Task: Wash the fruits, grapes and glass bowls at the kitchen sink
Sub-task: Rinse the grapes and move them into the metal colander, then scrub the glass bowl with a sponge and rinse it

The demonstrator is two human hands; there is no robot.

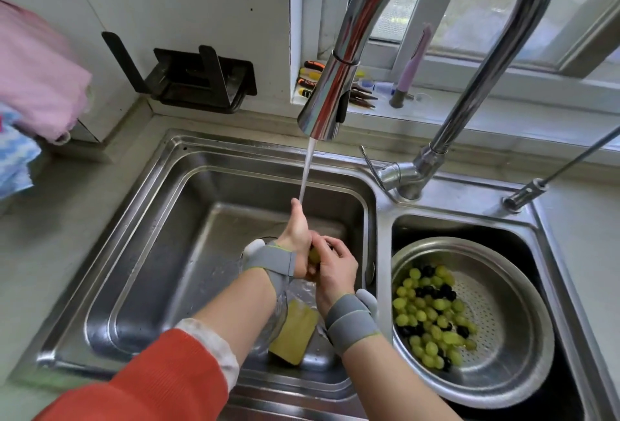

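Note:
Over the left sink basin, my left hand and my right hand are pressed together around a small green fruit, mostly hidden between the palms. Water runs from the chrome faucet head onto my left thumb. A clear glass bowl lies in the basin under my wrists, partly hidden, beside a yellow sponge. In the right basin a steel colander holds several green and dark grapes.
Pink and blue cloths hang at the left. A black rack stands against the back wall. Pens and small tools and a purple brush lie on the windowsill. A second thin tap stands at the right.

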